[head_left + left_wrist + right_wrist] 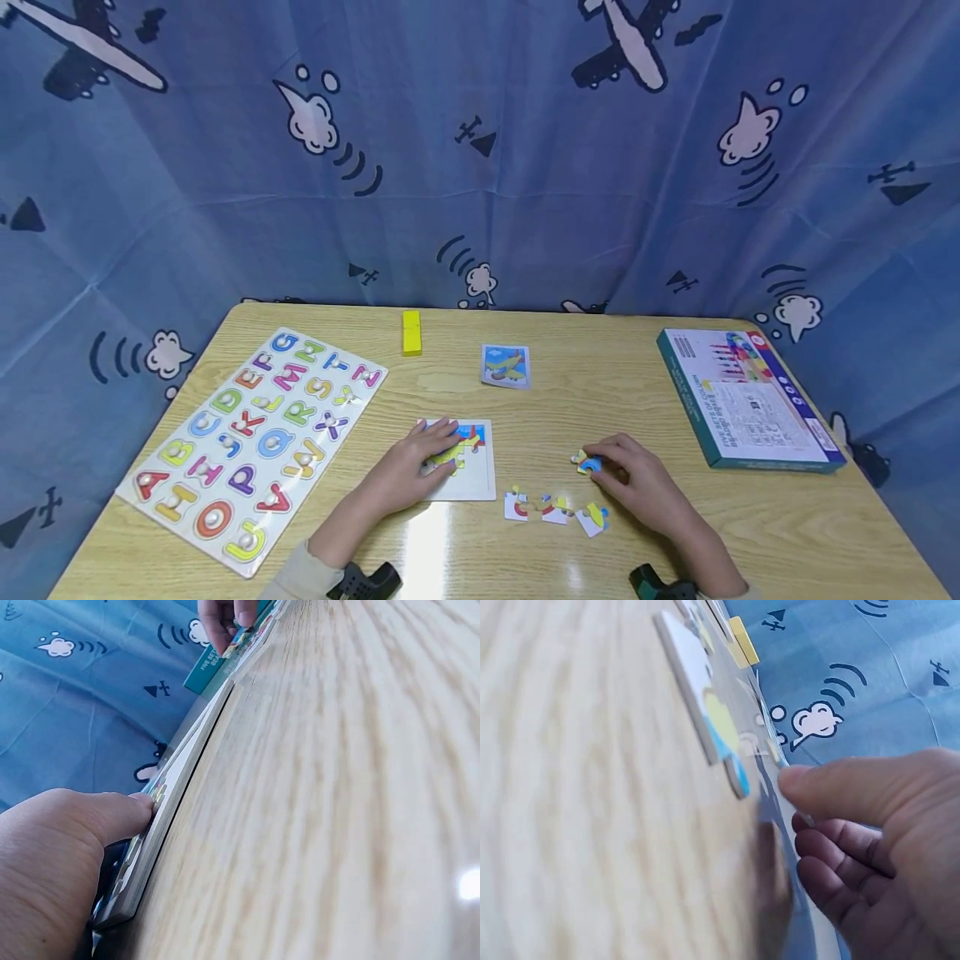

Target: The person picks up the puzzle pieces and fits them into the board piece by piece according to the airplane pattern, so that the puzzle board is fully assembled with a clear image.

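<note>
My left hand point(405, 468) rests on a white jigsaw board point(474, 490), its fingers over the joined yellow, red and blue pieces. In the left wrist view, the thumb point(124, 816) lies along the top of the board. Right of it, my right hand point(637, 483) pinches a blue and yellow puzzle piece point(589, 464) by its right side, at the tabletop; the right wrist view hardly shows this piece. Between the hands lie three loose puzzle pieces: one at left point(516, 507), one in the middle point(556, 511) and one with a blue knob point(593, 518).
Behind the board lies a small airplane picture card point(505, 367). A yellow block point(412, 333) sits farther back. The alphabet peg board point(251, 442) covers the table's left side, and a green-edged box point(750, 400) lies at the right. A blue curtain point(480, 192) hangs behind the table.
</note>
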A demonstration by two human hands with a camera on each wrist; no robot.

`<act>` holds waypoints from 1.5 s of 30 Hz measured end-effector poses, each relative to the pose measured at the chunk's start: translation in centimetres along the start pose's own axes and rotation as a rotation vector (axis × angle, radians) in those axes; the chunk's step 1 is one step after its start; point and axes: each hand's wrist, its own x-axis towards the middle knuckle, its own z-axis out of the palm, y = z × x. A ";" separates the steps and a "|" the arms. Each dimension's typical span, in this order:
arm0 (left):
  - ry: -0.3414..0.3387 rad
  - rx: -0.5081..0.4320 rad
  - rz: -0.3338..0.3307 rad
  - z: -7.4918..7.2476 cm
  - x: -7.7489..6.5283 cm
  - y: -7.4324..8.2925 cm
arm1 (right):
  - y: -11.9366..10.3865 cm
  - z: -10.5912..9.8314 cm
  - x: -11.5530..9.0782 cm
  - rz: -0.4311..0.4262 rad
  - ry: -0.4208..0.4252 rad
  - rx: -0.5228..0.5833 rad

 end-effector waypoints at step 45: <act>-0.021 0.004 -0.017 -0.2 0.0 0.1 | -9.4 6.3 6.5 -0.227 -0.254 -0.055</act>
